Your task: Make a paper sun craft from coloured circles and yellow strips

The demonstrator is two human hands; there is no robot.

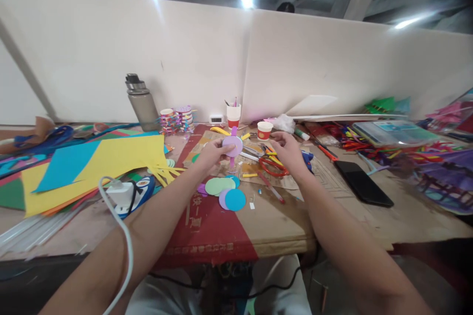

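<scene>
Forearms reach out over the desk (281, 221), with a white cable (125, 236) draped across the left one. Left hand (210, 155) pinches a lilac paper disc (232, 145), held up just left of the red scissors (272, 167). Right hand (288, 150), open with fingers loosely curled, hovers just above the scissors. Cut paper circles (226, 192) lie left of the scissors, and a black phone (364, 184) lies to their right.

Left hand (211, 156) fingers partly hidden behind lilac disc (232, 145), purple craft (443, 184) blurred, cropped at right
</scene>
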